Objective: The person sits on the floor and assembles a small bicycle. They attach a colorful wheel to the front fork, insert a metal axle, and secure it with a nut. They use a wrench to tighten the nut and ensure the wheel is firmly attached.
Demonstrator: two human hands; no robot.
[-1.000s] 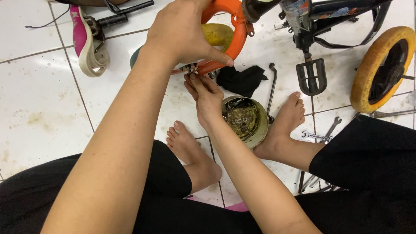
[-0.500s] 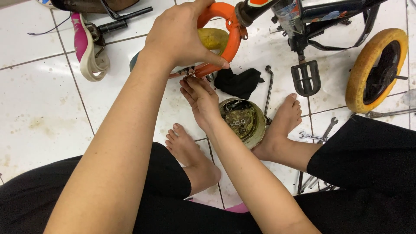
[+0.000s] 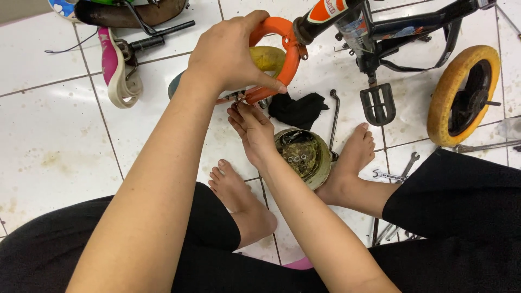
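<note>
Left hand fingers: the left hand point(image 3: 230, 51) is curled over the top of the curved orange metal fork point(image 3: 279, 54) of a small bicycle, thumb stretched along the lower leg of the fork and the other fingers wrapped over the upper curve, grasping it.
Right hand fingers: the right hand point(image 3: 252, 130) reaches up from below with its fingers drawn close together, tips touching the small metal fittings at the fork's lower end; whether they pinch a part there cannot be told.
Orange fork: one, held above the white tiled floor point(image 3: 49, 135), joined at its upper right to the black bicycle frame point(image 3: 401, 30).
Labels: one orange-and-white sticker on the frame's head tube, and one bluish printed sticker on the tube just below it.
Round tin: one shallow greenish tin point(image 3: 304, 154) holding small rusty bits, on the floor just beside the right wrist and between the two bare feet.
Black cloth: one crumpled piece point(image 3: 298, 108), just above the tin.
Pedal: one black pedal point(image 3: 378, 104) hanging under the frame.
Wheel: one yellow-tyred wheel point(image 3: 464, 95) at the right.
Spanners: one silver spanner point(image 3: 396, 172) near the right foot; more tools lie by the knee, count unclear.
Yellow round thing: one point(image 3: 268, 57), partly hidden behind the fork.
</note>
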